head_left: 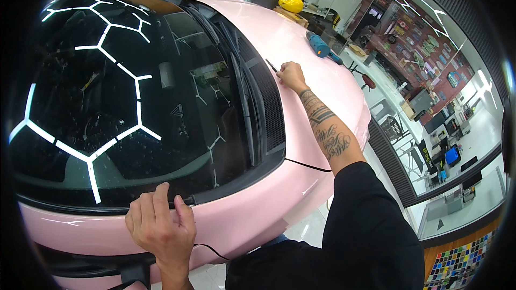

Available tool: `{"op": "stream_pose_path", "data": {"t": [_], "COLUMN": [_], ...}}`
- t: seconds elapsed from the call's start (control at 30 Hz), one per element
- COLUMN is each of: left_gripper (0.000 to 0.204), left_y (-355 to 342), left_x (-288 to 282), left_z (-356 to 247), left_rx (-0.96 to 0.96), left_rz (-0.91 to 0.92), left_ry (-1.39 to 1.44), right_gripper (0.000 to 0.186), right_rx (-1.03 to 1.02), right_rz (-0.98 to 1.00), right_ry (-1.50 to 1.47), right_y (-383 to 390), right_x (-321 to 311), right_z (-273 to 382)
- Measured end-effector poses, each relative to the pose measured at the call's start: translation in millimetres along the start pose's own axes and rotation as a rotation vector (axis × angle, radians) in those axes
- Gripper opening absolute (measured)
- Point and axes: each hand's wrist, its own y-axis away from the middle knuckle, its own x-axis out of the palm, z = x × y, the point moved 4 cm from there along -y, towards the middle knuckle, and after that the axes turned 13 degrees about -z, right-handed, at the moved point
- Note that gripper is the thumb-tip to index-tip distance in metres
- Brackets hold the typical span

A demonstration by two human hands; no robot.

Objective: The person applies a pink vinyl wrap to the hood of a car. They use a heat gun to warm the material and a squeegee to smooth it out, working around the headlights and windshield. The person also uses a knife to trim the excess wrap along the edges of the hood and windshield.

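A pink car fills the left and middle of the head view, with its hood [263, 24], dark windscreen [123, 113] and black cowl grille [266, 96]. My right hand [292, 77] is closed round a slim dark stick-like tool [271, 65], whose exact kind I cannot make out. That hand is over the hood's rear edge, beside the cowl. My left hand [161, 228] is by the pink pillar at the windscreen's near lower corner, fingers loosely bent and apart, with nothing seen in it. Whether its palm touches the car is hidden.
On the hood's far side lies a blue power tool [318, 44]. Wiper arms [239, 83] run along the windscreen's base. A black side mirror [134, 274] juts out at lower left. Beyond the car are a yellow helmet-like object [291, 3], a glass partition and a long white counter [379, 80].
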Motion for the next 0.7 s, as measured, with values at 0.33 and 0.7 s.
{"op": "stream_pose_path", "data": {"t": [0.33, 0.7], "left_gripper": [0.028, 0.028], "left_y": [-0.6, -1.1], "left_x": [1.2, 1.4], "left_z": [-0.2, 0.4], "left_rx": [0.000, -0.007], "left_rz": [0.003, 0.002], "left_ry": [-0.033, -0.035], "right_gripper": [0.009, 0.011], "right_rx": [-0.128, 0.092], "right_rz": [-0.016, 0.126], "right_ry": [0.102, -0.058], "right_y": [-5.7, 16.7], "right_x": [6.3, -6.5], "right_z": [3.3, 13.4]}}
